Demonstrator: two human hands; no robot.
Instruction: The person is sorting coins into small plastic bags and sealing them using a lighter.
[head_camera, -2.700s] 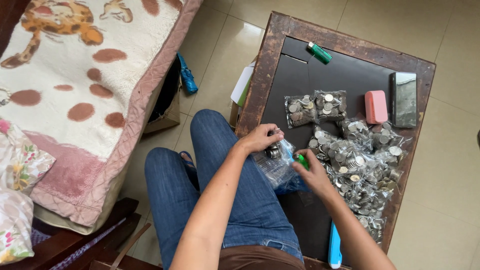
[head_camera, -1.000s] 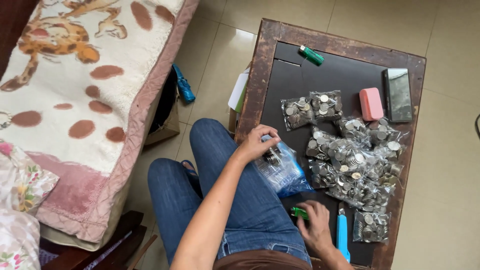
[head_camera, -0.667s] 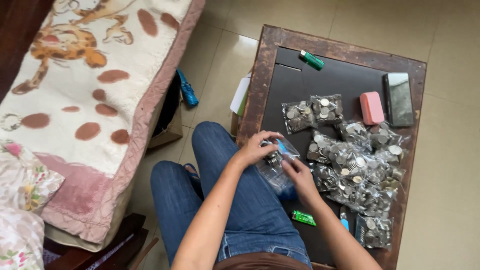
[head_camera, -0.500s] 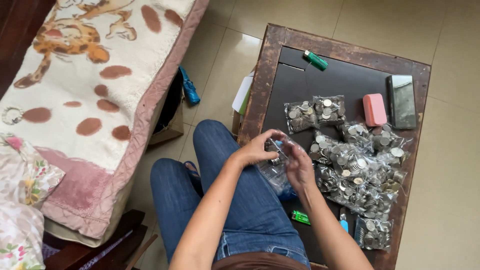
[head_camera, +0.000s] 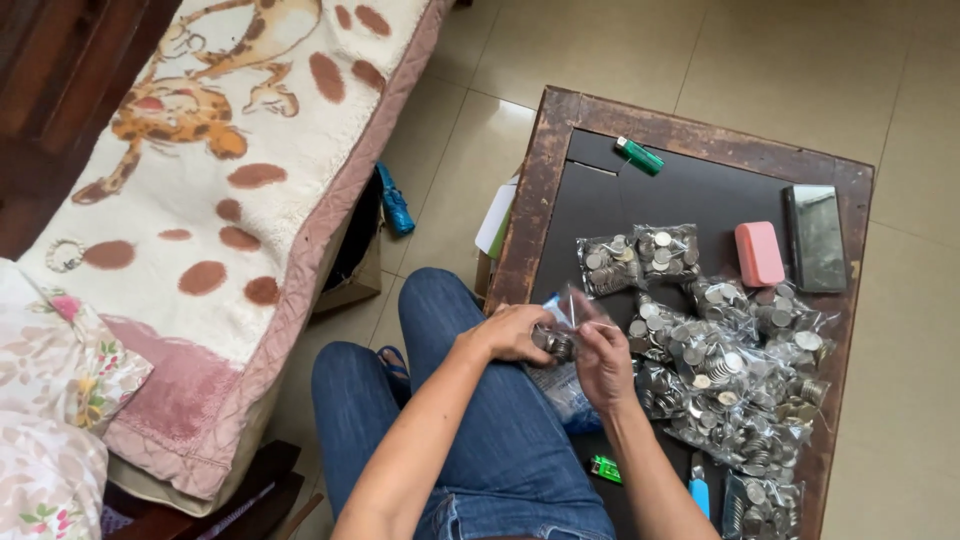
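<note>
I sit with my knees against a small dark wooden table (head_camera: 548, 170). My left hand (head_camera: 508, 333) holds a stack of coins (head_camera: 553, 344) at the mouth of a clear plastic bag (head_camera: 567, 310). My right hand (head_camera: 604, 362) grips the same bag from the other side. A second clear bag with coins (head_camera: 562, 390) hangs just below my hands. To the right lies a heap of several clear bags filled with silver coins (head_camera: 735, 380).
On the table are a green lighter (head_camera: 640, 156) at the far edge, another green lighter (head_camera: 605, 468) near me, a pink case (head_camera: 759, 253), a dark phone (head_camera: 816, 238) and a blue tool (head_camera: 699, 493). A bed with a patterned blanket (head_camera: 230, 200) is to the left.
My right hand set the green lighter down on the near table edge, then came back up to the coin bag. Both hands now meet at the bag's mouth.
</note>
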